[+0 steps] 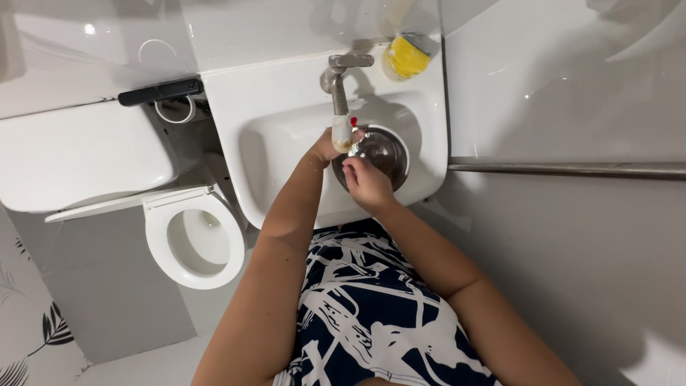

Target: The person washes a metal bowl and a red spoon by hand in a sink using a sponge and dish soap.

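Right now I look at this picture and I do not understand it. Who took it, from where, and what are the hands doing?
There is no machine here. A person wears a camera on the head, and it looks straight down, so you see that person's own two arms from above.

Both hands are in a white sink. The left hand is at the edge of a round steel bowl, right under the tap. The right hand rests on the bowl's near rim. Whether water is running, I cannot tell.

On the back of the sink lies a yellow sponge. To the left stands a white toilet with its lid up. On the right wall runs a metal rail.
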